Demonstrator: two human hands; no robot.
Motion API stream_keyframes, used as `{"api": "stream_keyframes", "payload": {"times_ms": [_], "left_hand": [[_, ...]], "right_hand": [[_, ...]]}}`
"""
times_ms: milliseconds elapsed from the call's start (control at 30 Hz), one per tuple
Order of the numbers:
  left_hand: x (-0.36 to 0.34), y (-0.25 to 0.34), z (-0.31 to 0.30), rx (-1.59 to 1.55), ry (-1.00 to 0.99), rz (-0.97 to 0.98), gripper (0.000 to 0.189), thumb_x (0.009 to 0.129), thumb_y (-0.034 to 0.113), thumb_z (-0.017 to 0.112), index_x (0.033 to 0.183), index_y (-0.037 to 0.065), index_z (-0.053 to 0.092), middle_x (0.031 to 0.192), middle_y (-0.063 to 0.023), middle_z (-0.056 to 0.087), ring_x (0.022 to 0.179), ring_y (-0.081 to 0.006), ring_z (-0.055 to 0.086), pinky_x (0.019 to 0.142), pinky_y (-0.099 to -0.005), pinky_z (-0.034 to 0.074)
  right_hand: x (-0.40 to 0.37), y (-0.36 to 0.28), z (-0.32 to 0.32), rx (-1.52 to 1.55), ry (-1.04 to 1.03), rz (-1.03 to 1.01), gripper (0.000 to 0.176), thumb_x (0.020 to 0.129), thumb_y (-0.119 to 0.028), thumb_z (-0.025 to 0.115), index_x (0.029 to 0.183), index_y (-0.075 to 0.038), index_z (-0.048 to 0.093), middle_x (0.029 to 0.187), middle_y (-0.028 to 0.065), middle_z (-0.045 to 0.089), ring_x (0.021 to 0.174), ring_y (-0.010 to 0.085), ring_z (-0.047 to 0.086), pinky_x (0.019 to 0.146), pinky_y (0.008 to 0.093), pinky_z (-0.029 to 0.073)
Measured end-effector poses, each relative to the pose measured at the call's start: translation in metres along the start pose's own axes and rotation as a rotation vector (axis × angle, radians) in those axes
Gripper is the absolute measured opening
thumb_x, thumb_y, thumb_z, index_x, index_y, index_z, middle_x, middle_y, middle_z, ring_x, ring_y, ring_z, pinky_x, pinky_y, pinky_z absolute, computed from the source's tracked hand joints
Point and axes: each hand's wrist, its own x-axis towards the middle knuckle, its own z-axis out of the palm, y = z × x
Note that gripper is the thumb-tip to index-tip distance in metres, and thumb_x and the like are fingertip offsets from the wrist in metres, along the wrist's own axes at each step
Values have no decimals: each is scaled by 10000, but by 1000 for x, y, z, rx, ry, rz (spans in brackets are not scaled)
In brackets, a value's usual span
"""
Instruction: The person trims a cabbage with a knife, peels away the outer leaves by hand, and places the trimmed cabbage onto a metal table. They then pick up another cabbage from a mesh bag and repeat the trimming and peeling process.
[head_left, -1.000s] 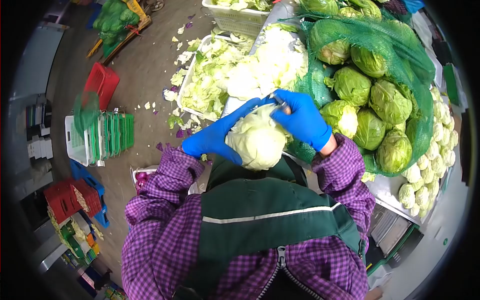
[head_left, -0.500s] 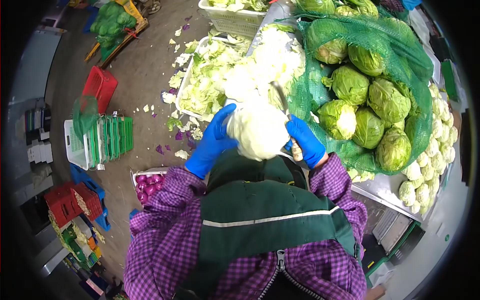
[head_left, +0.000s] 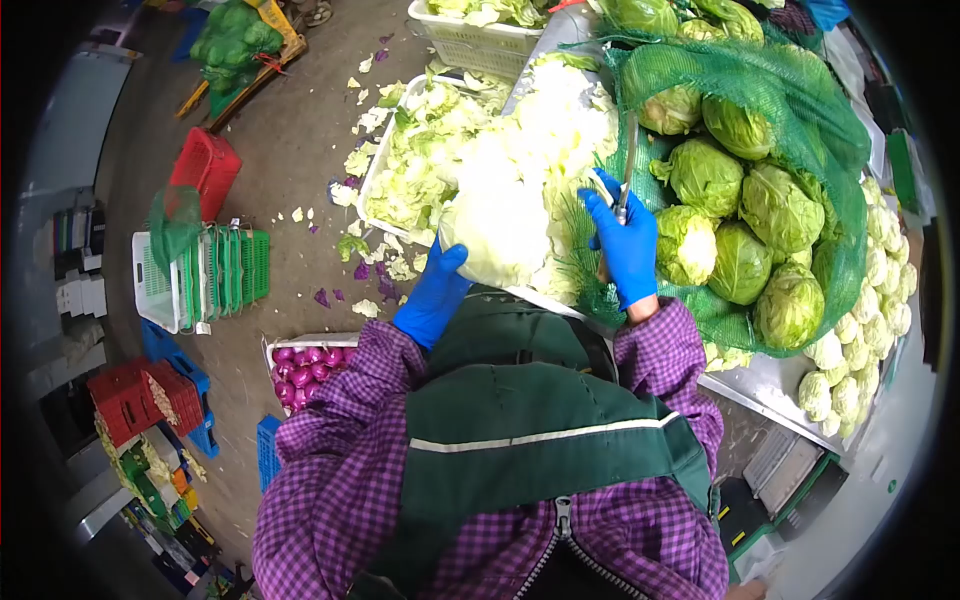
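Note:
A pale, trimmed cabbage [head_left: 490,235] is at the table's near edge, in front of my apron. My left hand [head_left: 434,292], in a blue glove, grips its left lower side. My right hand [head_left: 630,248], also gloved in blue, is apart from the cabbage on the right and closed around a knife [head_left: 631,150], whose blade points away from me. A pale scrap of cabbage [head_left: 603,184] shows at the right thumb and fingers. The knife's handle is mostly hidden by the glove. Loose cabbage leaves [head_left: 565,125] lie behind the trimmed cabbage.
A green mesh sack [head_left: 740,70] holding several whole cabbages [head_left: 780,205] lies on the right. Beyond it are many small pale vegetables [head_left: 840,390]. White crates [head_left: 375,165] of leaves stand at the left. Red onions [head_left: 305,372] sit in a box lower left; leaf scraps litter the floor.
My right hand has moved away from the cabbage, up and to the right, with the knife. The cabbage and my left hand have shifted slightly left, and the cabbage has turned.

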Motion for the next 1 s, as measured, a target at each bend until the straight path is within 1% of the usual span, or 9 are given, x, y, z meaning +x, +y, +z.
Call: {"api": "stream_keyframes", "payload": {"times_ms": [100, 300, 400, 567, 667, 767, 900, 933, 1000], "left_hand": [[11, 4, 10, 172, 133, 59, 700, 881, 337, 574, 1420, 31, 249, 1372, -137, 420, 1265, -279, 428, 1050, -436, 375], [21, 2, 18, 233, 190, 100, 644, 904, 377, 540, 1385, 20, 304, 1330, -151, 463, 1204, -277, 491, 1005, -431, 422], [22, 0, 15, 206, 213, 87, 653, 904, 417, 531, 1375, 17, 322, 1309, -155, 483, 1197, -282, 498, 1001, -431, 425], [28, 7, 12, 82, 306, 45, 666, 903, 472, 511, 1372, 29, 345, 1297, -157, 501, 1183, -292, 511, 979, -455, 442], [33, 8, 9, 36, 327, 64, 665, 903, 484, 506, 1372, 38, 355, 1305, -154, 499, 1184, -293, 512, 962, -467, 454], [37, 7, 12, 86, 307, 100, 650, 908, 470, 505, 1373, 41, 356, 1314, -152, 493, 1188, -291, 509, 957, -467, 459], [44, 4, 17, 93, 266, 133, 642, 911, 444, 512, 1379, 39, 344, 1322, -157, 484, 1192, -287, 505, 967, -468, 450], [46, 5, 18, 77, 256, 143, 662, 898, 447, 529, 1381, 36, 339, 1330, -162, 475, 1200, -296, 497, 984, -478, 432], [44, 10, 17, 69, 239, 137, 671, 894, 456, 528, 1380, 33, 340, 1332, -165, 472, 1204, -304, 493, 992, -483, 423]], "right_hand": [[-17, 6, 13, -88, -61, -66, 417, 782, -185, 743, 1126, -1, 596, 788, 4, 609, 674, 71, 529, 631, 217, 454], [-17, 17, 47, -131, -93, -352, 408, 736, -168, 766, 1074, -3, 608, 801, 23, 625, 700, 75, 548, 649, 234, 469], [-10, 15, 36, 25, -289, -38, 251, 760, -136, 722, 962, -11, 640, 744, 1, 606, 669, 56, 537, 622, 229, 467], [-11, 17, 17, -5, -477, 179, 255, 770, -137, 716, 986, -19, 650, 777, 0, 617, 693, 61, 549, 649, 225, 477], [-9, 20, 20, -41, -327, 32, 482, 772, -154, 740, 1202, -10, 575, 1076, 94, 640, 949, 132, 586, 838, 276, 473], [-3, 14, 46, 72, -215, -247, 539, 773, -135, 737, 1259, -18, 535, 1153, 100, 617, 1020, 150, 570, 876, 291, 457], [1, 16, 59, -53, -160, -232, 287, 777, -89, 718, 1040, -7, 639, 954, 51, 675, 826, 127, 615, 752, 259, 488], [2, 10, 58, -6, -152, -293, 171, 794, -81, 692, 941, -4, 651, 841, 20, 668, 707, 86, 591, 629, 232, 481], [4, 11, 43, 47, -160, -189, 159, 807, -77, 672, 949, -9, 652, 836, 22, 663, 682, 77, 579, 590, 224, 471]]}}
